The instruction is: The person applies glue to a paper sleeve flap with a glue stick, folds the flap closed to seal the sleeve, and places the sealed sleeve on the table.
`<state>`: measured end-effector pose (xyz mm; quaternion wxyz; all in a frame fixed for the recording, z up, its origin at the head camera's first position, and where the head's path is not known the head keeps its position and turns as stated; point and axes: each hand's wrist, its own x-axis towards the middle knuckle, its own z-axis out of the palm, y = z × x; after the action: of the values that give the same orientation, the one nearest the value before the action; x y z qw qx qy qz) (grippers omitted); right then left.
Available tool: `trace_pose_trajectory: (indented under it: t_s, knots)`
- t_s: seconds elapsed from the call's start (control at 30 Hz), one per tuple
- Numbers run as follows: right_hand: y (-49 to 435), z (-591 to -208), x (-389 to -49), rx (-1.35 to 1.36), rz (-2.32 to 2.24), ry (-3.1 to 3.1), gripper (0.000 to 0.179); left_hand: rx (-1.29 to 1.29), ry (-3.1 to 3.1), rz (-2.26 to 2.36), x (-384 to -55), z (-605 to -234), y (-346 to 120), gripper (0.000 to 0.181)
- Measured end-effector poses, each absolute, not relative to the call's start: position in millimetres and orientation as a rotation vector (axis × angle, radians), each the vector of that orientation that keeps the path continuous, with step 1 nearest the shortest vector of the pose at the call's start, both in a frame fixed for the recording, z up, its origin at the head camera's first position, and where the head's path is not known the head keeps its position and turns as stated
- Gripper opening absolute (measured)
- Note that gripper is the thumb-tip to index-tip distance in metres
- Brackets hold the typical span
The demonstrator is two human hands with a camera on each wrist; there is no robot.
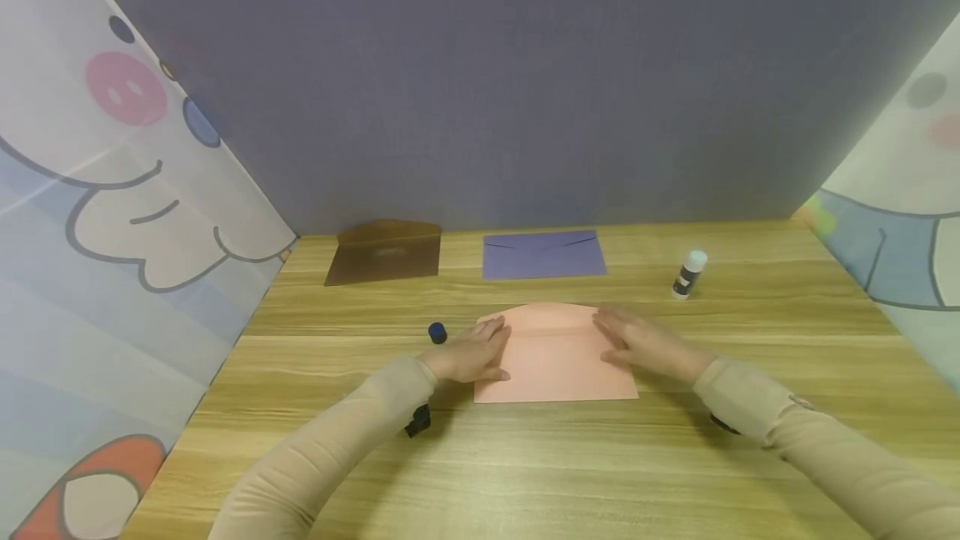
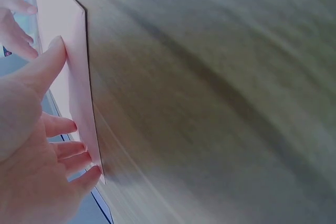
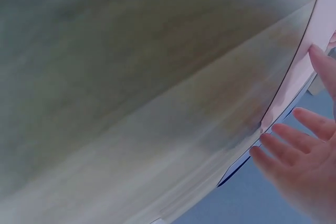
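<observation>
A pink envelope (image 1: 553, 369) lies flat on the wooden table, its flap spread open on the far side. My left hand (image 1: 472, 352) rests on its left edge, fingers extended and thumb on the paper. On the opposite edge lies my right hand (image 1: 645, 344), its fingers near the flap's right corner. In the left wrist view, the left hand's thumb (image 2: 55, 59) touches the envelope (image 2: 58, 14). The right wrist view has the right hand (image 3: 304, 161) with fingers spread along the envelope's edge (image 3: 296, 74). Neither hand is curled round the paper.
At the back lie a brown envelope (image 1: 386, 261) with its flap open and a purple envelope (image 1: 543, 261) with its flap folded down. A glue stick (image 1: 688, 273) stands at back right. A small dark blue cylinder (image 1: 437, 332) sits beside the left hand. A grey panel (image 1: 480, 90) borders the table.
</observation>
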<state>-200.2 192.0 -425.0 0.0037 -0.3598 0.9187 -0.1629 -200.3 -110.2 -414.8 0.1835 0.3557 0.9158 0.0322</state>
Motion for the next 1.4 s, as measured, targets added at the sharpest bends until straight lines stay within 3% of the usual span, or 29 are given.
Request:
trace_pose_trajectory:
  t_s: [0.47, 1.07, 1.4]
  knots:
    - [191, -424, -209, -1.016, -0.692, 2.757, 0.071, 1.014, 2.647, 0.167, -202, -413, -108, 0.074]
    - [182, -419, -206, -1.088, -0.633, 2.851, 0.082, 0.869, 2.778, 0.109, -201, -411, -101, 0.097]
    - [181, -421, -200, -1.089, -0.661, 2.898, 0.077, 0.973, 2.884, -0.015, -191, -410, -99, 0.094]
